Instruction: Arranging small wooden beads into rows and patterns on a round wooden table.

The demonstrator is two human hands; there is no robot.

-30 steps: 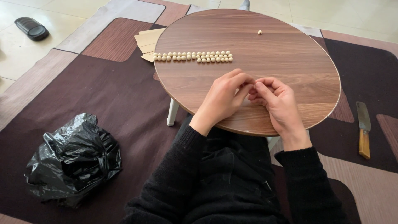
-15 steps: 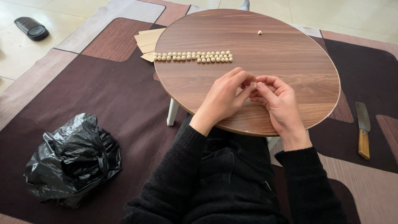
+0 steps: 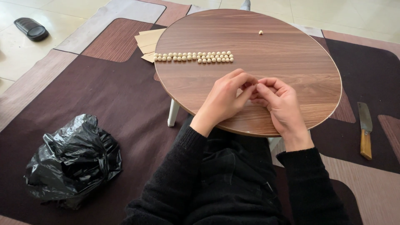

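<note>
1. Head view, counts: two hands were over the near part of the round wooden desk (image 3: 291,54). One double row of small pale beads (image 3: 193,57) lay on the desk's left part; the beads were too small and too many to count exactly. One single pale bead (image 3: 261,32) lay apart, near the far edge. One knife (image 3: 365,129), one black plastic bag (image 3: 73,160), one dark slipper (image 3: 31,29) and a few sheets of tan card (image 3: 146,41) lay off the desk.
2. Grip: the left hand (image 3: 225,100) and right hand (image 3: 283,106) met fingertip to fingertip, fingers curled and pinched narrow. What they pinched was hidden between the fingers; I could not tell whether anything was held.
3. Containers: the black plastic bag sat on the carpet (image 3: 100,96), to the person's left, crumpled and bunched shut; its contents could not be seen.
4. Axis: the double row of beads ran left to right, long axis about parallel to the person's shoulders, well beyond the fingertips. The knife lay on the carpet to the right of the desk, blade pointing away from the person, wooden handle nearer.
5. The card sheets stuck out from under the desk's left edge.
</note>
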